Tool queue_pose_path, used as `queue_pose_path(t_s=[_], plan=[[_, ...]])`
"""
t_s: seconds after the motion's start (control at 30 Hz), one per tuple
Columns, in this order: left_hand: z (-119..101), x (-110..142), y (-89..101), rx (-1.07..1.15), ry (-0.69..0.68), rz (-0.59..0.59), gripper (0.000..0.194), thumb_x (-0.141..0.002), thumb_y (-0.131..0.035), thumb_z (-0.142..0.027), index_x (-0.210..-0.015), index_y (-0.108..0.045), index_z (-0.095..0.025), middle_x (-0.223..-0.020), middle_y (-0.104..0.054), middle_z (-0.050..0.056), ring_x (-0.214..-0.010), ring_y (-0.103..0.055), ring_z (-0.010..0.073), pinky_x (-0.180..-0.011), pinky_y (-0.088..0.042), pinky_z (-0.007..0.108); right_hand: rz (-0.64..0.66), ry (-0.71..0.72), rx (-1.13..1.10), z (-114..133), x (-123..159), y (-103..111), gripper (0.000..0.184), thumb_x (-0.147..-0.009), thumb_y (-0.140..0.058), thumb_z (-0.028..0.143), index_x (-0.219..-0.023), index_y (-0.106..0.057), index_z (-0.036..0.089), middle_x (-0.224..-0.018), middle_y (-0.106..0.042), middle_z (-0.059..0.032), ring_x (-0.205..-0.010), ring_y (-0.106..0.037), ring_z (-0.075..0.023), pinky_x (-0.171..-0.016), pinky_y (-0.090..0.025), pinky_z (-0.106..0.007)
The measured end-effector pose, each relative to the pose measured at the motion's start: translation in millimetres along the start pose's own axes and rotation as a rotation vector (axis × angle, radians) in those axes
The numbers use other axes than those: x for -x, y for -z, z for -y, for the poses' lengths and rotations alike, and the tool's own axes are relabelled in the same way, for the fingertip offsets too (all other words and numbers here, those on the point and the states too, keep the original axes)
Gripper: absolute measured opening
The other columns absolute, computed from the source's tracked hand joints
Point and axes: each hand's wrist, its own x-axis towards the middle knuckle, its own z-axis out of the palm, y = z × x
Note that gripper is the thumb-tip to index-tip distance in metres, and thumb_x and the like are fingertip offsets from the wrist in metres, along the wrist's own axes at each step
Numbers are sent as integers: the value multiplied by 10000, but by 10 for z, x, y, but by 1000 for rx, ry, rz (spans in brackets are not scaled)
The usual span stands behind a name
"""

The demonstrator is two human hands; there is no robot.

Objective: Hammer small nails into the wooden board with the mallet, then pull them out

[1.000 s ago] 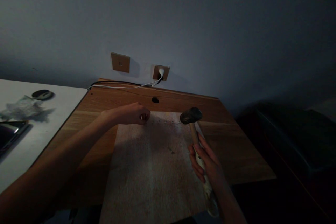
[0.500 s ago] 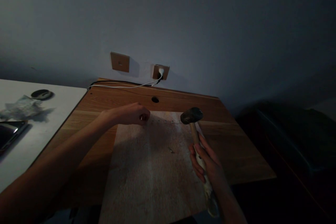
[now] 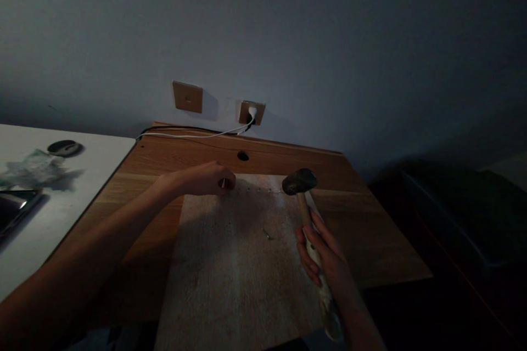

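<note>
My right hand [image 3: 319, 249] is wrapped round the wooden handle of a hammer [image 3: 300, 181], whose dark head is raised over the right part of a wooden board [image 3: 230, 279]. At the far left edge of that board, my left hand [image 3: 214, 178] is closed in a pinch; whatever lies between its fingertips is too small and dark to make out. A row of several small nail heads [image 3: 259, 190] runs along the board's far end, to the right of my left hand. One loose nail [image 3: 267, 235] lies on the board's surface, between my hands and nearer to me.
The board lies on a brown wooden desk [image 3: 370, 230] against a wall with two outlet plates [image 3: 187, 97]. White and black cables [image 3: 193, 136] run along the desk's back edge, behind a round hole [image 3: 243, 156]. Crumpled plastic [image 3: 41, 170] and a dark device [image 3: 16, 208] lie on a white table.
</note>
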Motion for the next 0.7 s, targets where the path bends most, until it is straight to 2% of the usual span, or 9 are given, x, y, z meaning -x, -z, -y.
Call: queue_pose_path(t_s=[0.23, 0.33, 0.7], plan=[[-22, 14, 15, 65, 43, 21, 252, -760, -665, -107, -982, -747, -192, -853, -762, 11, -750, -697, 142, -690, -486, 223, 22, -21, -1, 170, 73, -259, 709, -866, -740, 506, -1500, -500, 299, -830, -615, 31, -354, -370, -23, -266, -342, -153], [4, 3, -10, 39, 26, 0, 160, -789, -664, -155, -923, -744, -194, -829, -748, 11, -724, -677, 138, -665, -465, 225, 36, -30, 13, 227, 81, -347, 744, -847, -743, 528, -1504, -495, 282, -788, -604, 41, -344, -355, -26, -260, -342, -156], [80, -20, -39, 10, 29, -35, 55, -816, -694, -219, -836, -738, -194, -783, -727, 7, -699, -650, 140, -647, -429, 238, 189, -31, -67, 134, 17, -542, 715, -892, -715, 507, -1529, -463, 303, -828, -581, 47, -339, -357, -9, -255, -367, -149]])
